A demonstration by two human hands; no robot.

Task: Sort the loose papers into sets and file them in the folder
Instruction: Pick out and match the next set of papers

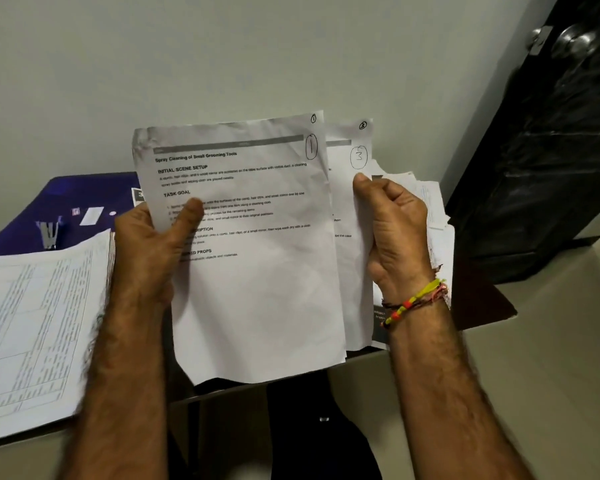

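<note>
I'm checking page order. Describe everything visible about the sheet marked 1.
Sheet 1 is white, creased paper printed in black, headed "Spray Cleaning of Small Grooming Tools", with a grey bar and a circled handwritten 1 at top right. Held upright, the left hand pinches its left edge. It overlaps sheet 3, behind.

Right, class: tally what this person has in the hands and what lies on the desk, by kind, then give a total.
Held sheets: 2, sheet 1 in the left hand, sheet 3 in the right hand
Paper piles on the desk: 2, left pile, right pile
Blue folders: 1
Staplers: 1
Total: 6
</note>
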